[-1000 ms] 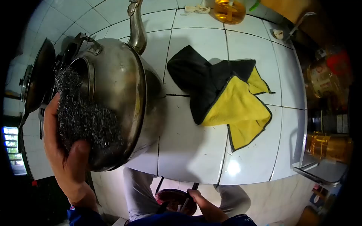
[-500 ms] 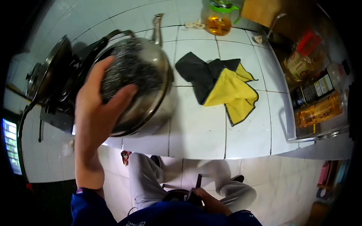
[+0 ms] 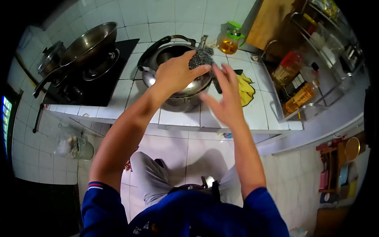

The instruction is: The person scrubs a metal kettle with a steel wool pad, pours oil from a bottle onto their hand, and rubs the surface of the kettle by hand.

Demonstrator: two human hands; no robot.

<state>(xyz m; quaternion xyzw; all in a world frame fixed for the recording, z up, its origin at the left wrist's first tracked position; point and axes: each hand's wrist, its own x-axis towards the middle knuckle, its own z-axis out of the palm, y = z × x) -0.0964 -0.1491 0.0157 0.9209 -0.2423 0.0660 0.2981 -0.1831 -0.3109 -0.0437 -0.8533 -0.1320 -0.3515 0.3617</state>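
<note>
A shiny metal kettle (image 3: pixel 179 103) stands on the white tiled counter, its black handle (image 3: pixel 152 48) arching over the back left and its spout (image 3: pixel 203 40) pointing away. My left hand (image 3: pixel 178 74) reaches over the top with a dark steel wool scrubber (image 3: pixel 201 57) at its fingertips, above the kettle's right side. Close to the scrubber's right is my right hand (image 3: pixel 226 93), slightly blurred, its fingers and thumb apart and nothing seen in it. Behind that hand lies a grey and yellow cloth (image 3: pixel 246 90), partly hidden.
On the left, a wok (image 3: pixel 89 43) and a lidded pot (image 3: pixel 51 59) sit over a black gas stove (image 3: pixel 92 87). A green-lidded oil jug (image 3: pixel 229 42) stands at the back. Several bottles, one with orange liquid (image 3: pixel 300 98), fill a metal rack on the right.
My right hand has risen from my lap to the kettle. My left hand has shifted the scrubber towards the kettle's spout side. The view has also shifted, showing more of the stove.
</note>
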